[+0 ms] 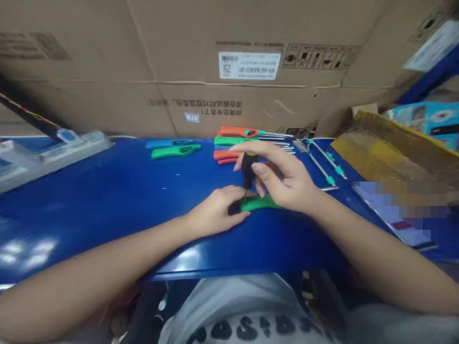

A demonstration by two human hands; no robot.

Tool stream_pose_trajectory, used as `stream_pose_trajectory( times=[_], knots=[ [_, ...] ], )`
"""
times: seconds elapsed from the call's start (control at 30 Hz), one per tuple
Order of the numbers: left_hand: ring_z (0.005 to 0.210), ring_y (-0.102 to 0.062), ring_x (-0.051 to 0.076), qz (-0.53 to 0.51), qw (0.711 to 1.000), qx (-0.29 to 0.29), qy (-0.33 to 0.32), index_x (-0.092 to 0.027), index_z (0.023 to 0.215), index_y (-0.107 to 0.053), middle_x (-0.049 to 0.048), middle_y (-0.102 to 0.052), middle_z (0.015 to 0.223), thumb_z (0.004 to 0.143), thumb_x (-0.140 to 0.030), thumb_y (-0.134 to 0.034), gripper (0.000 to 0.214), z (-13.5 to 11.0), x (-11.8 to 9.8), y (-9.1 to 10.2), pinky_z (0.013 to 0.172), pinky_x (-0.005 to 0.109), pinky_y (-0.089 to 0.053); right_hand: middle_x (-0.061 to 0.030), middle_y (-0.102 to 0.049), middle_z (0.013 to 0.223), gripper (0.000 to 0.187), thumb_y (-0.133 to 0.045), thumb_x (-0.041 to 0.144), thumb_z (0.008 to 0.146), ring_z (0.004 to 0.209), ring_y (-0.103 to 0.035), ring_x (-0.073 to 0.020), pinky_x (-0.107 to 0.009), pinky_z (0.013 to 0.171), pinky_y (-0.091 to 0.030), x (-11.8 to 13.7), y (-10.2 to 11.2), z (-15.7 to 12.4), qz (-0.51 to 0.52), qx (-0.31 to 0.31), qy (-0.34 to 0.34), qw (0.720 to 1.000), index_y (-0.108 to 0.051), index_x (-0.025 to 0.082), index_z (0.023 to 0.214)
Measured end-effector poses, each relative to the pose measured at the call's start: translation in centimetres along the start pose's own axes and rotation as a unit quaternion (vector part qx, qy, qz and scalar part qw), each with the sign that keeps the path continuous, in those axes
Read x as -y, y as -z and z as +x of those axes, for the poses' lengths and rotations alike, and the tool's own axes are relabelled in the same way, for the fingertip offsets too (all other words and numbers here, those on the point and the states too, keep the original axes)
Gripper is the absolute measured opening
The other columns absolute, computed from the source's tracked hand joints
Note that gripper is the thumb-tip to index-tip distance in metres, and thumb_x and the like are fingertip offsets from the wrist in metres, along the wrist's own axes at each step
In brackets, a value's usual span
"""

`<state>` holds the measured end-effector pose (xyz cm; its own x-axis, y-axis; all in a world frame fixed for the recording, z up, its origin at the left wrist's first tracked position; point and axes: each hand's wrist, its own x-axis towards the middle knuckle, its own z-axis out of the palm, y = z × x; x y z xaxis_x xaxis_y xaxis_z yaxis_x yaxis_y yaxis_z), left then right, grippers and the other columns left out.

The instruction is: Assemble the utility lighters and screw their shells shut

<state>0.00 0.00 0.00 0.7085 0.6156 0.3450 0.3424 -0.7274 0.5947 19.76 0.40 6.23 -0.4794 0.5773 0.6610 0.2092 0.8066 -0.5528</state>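
One green lighter (261,202) runs from left hand (213,212) under right hand (292,182).

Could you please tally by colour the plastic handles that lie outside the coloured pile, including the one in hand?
Green: 2, the held handle and the green handle at the back left
Blue: 1, the blue handle beside the latter
Total: 3
The pile is left out.

Right fingers (269,177) hold a screwdriver (247,169) upright to the green handle (261,202) between left fingers (234,192)
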Motion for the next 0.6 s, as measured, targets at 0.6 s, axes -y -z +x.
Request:
stream_pose_trajectory(
  times=[0.6],
  knots=[
    [0.103, -0.070, 0.024, -0.005, 1.000, -0.006, 0.012, -0.017, 0.114, -0.068, 0.0093, -0.073, 0.112, 0.090, -0.026, -0.071, 0.026, -0.20, 0.15, -0.20, 0.092, 0.037, -0.056, -0.0083, -0.075, 0.108, 0.026, -0.050, 0.022, 0.101, 0.099, -0.071, -0.0191, -0.034, 0.085, -0.059, 0.38, -0.29, -0.21, -0.112, -0.080, 0.170, 0.976, -0.065, 0.019, 0.121]
  ],
)
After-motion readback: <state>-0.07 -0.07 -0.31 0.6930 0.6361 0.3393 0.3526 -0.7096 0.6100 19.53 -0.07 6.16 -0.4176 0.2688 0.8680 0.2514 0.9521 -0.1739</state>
